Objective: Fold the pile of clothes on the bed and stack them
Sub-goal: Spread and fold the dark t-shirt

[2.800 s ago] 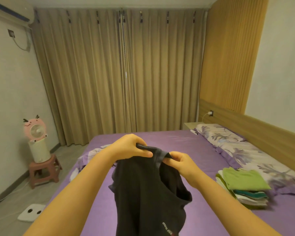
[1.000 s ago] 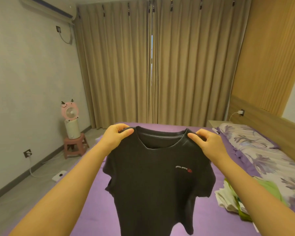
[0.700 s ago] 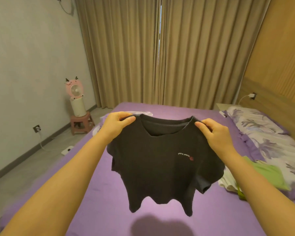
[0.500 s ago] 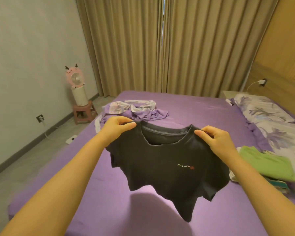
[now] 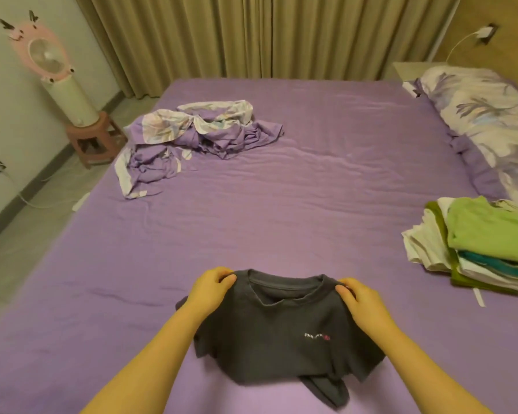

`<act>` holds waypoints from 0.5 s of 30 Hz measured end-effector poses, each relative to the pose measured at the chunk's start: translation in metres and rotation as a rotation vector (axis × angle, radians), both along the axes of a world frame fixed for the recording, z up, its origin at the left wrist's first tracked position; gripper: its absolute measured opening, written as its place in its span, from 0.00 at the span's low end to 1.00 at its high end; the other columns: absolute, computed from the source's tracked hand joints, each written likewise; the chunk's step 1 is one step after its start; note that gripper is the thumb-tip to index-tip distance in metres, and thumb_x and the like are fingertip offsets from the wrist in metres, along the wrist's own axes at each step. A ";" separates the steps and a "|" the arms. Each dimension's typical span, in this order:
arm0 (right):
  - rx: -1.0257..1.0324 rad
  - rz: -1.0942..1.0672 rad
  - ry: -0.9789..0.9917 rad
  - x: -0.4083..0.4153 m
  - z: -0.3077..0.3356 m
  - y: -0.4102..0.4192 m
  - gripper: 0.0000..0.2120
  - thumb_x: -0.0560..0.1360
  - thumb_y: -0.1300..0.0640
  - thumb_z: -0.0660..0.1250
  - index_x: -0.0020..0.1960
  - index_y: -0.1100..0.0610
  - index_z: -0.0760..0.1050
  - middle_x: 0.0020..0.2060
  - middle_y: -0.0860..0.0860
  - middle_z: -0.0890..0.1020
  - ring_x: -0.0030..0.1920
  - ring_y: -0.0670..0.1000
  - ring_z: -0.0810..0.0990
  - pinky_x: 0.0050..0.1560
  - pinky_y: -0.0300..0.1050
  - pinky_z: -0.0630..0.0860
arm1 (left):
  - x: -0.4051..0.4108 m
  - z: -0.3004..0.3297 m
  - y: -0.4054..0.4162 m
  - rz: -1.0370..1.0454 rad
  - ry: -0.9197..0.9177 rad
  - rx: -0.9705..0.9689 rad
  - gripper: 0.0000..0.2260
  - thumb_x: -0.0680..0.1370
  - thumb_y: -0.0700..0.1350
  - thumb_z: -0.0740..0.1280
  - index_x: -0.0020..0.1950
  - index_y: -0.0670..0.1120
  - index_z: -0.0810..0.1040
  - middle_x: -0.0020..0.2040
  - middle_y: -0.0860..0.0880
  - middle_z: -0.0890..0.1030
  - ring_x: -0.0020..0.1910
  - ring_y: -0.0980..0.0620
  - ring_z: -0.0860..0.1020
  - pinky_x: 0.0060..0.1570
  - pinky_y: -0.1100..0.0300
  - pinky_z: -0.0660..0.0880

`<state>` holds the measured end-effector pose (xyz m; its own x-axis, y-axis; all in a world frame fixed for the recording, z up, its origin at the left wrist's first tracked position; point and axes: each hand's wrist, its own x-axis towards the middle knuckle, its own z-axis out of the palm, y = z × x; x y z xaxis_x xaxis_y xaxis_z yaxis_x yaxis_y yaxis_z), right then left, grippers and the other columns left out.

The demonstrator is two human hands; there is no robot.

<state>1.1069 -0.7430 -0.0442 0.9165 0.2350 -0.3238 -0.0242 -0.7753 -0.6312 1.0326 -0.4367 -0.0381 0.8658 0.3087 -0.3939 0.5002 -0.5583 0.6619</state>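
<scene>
Hem of the black T-shirt [image 5: 281, 330] is bunched under itself near the bottom edge of my view, so I cannot tell how much cloth is tucked beneath. My left hand [image 5: 211, 289] pinches the left shoulder beside the collar, fingers curled round the fabric; my right hand [image 5: 361, 300] grips the right shoulder the same way, though its fingertips are partly buried in the cloth. The shirt lies front up on the purple bed [image 5: 311, 189], close to me, a small chest print showing (too blurred to read).

At the right edge sits the folded stack [image 5: 476, 249], green piece on top, teal and white layers below, its far side cut off by the frame. How many pieces it holds I cannot count. A crumpled purple and floral sheet [image 5: 198, 135] lies near the far left corner of the bed, well apart from the shirt. The floral pillow [image 5: 485, 115] runs off the right edge. A pink fan [image 5: 45, 55] stands on a stool [image 5: 93, 141] beside the bed.
</scene>
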 end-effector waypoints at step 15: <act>-0.218 -0.132 -0.157 0.186 -0.133 0.065 0.09 0.78 0.52 0.62 0.50 0.55 0.79 0.46 0.54 0.83 0.45 0.58 0.78 0.40 0.44 0.67 | 0.202 -0.144 0.070 -0.058 -0.079 0.164 0.10 0.80 0.49 0.63 0.53 0.45 0.80 0.49 0.46 0.82 0.49 0.45 0.78 0.49 0.52 0.74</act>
